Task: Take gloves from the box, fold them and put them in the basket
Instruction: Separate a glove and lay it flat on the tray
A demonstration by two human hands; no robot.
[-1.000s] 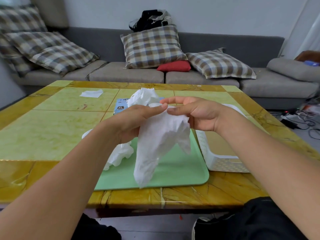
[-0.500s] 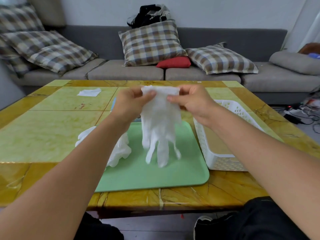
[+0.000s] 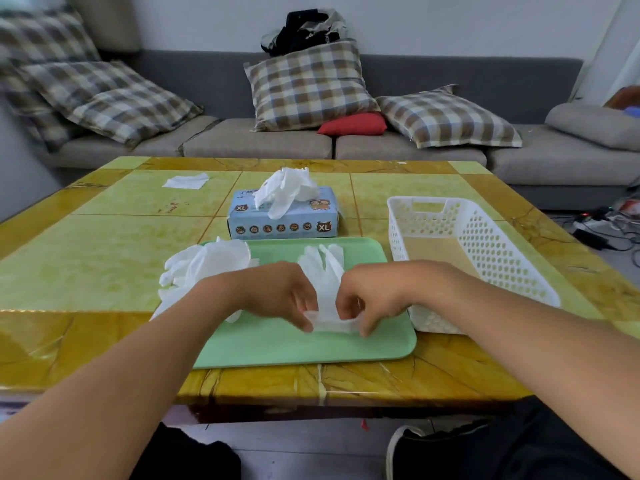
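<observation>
White glove [image 3: 325, 271] lies flat on the green tray [image 3: 294, 348], fingers pointing away toward the glove box, cuff at the near end. Left hand [image 3: 280, 292] pinches the cuff's left corner, fingers curled down; right hand [image 3: 367, 296] pinches the cuff's right corner the same way, both hands low over the tray. Loose pile of white gloves [image 3: 204, 265] sits on the tray's far-left corner, spilling over its left edge onto the worktop [image 3: 104, 251]. Blue glove box [image 3: 284, 220] marked XL stands just behind the tray, a glove bunched up out of its top slot. White perforated basket [image 3: 485, 244] sits just right of the tray, touching or nearly touching its right edge, no gloves visible inside. Small white scrap [image 3: 185, 181] lies well behind and left of the tray. Grey sofa [image 3: 259, 143] with plaid cushions runs behind the worktop.
</observation>
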